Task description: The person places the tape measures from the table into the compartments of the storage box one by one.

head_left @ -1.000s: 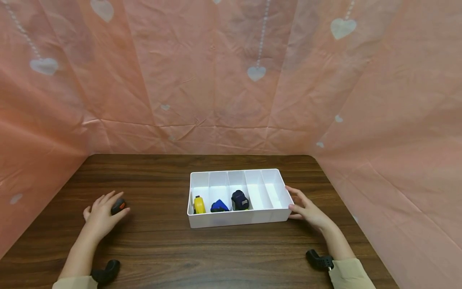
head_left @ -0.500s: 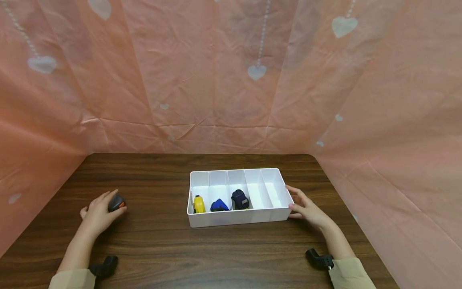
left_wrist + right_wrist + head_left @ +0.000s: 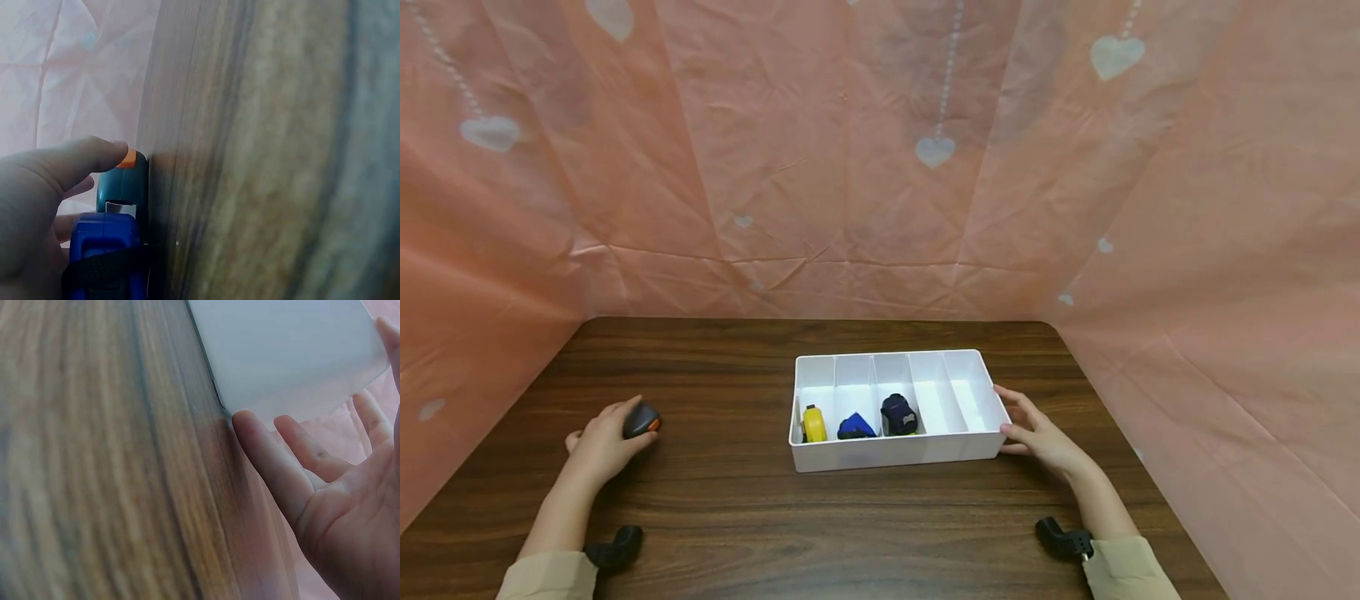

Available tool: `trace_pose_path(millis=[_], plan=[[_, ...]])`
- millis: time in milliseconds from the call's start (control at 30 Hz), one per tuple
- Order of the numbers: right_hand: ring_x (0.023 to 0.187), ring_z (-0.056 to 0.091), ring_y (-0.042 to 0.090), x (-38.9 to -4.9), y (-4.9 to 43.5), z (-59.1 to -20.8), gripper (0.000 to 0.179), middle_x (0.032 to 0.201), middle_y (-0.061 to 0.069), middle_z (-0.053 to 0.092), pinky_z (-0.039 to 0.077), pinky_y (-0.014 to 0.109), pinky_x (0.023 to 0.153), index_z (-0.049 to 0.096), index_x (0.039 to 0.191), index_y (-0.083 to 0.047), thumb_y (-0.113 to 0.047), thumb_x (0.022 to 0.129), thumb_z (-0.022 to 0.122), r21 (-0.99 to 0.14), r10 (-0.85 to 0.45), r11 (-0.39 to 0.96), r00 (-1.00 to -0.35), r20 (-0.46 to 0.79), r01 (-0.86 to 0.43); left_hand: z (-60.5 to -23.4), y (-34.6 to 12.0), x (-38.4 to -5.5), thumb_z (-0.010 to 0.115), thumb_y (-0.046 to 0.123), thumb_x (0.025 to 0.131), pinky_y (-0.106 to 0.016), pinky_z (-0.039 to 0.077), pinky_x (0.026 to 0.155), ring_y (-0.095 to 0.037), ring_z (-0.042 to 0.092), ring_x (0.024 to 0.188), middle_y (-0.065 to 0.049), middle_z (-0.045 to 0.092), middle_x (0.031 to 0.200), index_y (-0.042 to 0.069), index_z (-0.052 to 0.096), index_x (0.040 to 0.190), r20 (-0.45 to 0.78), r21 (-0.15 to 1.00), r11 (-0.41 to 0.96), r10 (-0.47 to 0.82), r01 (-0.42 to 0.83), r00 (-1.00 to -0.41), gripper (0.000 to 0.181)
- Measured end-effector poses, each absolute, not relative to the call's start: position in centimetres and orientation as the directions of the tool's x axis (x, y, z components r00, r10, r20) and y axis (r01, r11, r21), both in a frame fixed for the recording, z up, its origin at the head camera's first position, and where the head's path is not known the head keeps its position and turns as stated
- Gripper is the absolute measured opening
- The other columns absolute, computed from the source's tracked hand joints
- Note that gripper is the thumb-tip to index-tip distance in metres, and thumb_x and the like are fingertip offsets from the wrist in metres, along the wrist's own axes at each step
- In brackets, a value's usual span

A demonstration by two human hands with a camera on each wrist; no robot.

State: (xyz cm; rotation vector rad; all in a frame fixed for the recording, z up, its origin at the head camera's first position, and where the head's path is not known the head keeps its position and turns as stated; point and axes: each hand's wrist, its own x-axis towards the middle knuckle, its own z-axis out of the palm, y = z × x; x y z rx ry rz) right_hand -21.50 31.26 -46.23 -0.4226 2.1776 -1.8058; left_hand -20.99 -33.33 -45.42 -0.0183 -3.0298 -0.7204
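At the table's left, my left hand [image 3: 598, 444] grips a dark tape measure [image 3: 641, 419] with an orange button; the thumb lies at that button [image 3: 129, 159] and the fingers are mostly hidden behind the case. A blue tape measure [image 3: 106, 231] with a black strap sits nearer the wrist, hidden under the hand in the head view. My right hand [image 3: 1043, 439] touches the right end of a white divided box [image 3: 895, 452], its fingers fairly straight and spread. In the box's left compartments lie a yellow tape measure [image 3: 814, 424], a blue item [image 3: 856, 427] and a dark navy one [image 3: 898, 414].
The box stands near the middle of the brown wooden table [image 3: 880, 533]; its two right compartments [image 3: 957, 396] show bare white floors. Pink cloth [image 3: 850, 167] with white hearts hangs behind the table and along both sides.
My left hand has moved slightly left and closed in around the dark tape measure, which has tilted and shifted a little to the left. The right hand and the box have stayed put.
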Motion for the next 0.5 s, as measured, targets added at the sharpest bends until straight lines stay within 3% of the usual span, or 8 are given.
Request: trace_pose_path(millis=[267, 500], plan=[[0.114, 0.05, 0.035, -21.48, 31.26, -46.27, 0.064, 0.142, 0.038, 0.022, 0.05, 0.046, 0.085, 0.015, 0.151, -0.007, -0.012, 0.1, 0.052, -0.984, -0.404, 0.172, -0.915, -0.025, -0.049, -45.34, -33.65, -21.38, 0.065, 0.028, 0.089, -0.064, 0.026, 0.072, -0.056, 0.044, 0.105, -0.039, 0.038, 0.128, -0.008, 0.037, 0.139, -0.006, 0.415, 0.91, 0.005, 0.002, -1.0, 0.067], [0.112, 0.052, 0.033, -21.54, 31.22, -46.24, 0.064, 0.14, 0.038, 0.024, 0.051, 0.043, 0.084, 0.014, 0.151, -0.006, -0.011, 0.099, 0.052, -0.986, -0.399, 0.165, -0.916, -0.029, -0.04, -45.4, -33.95, -21.62, 0.063, 0.028, 0.092, -0.068, 0.027, 0.074, -0.058, 0.041, 0.108, -0.04, 0.037, 0.127, -0.007, 0.037, 0.14, -0.013, 0.405, 0.914, 0.027, 0.019, -1.0, 0.065]])
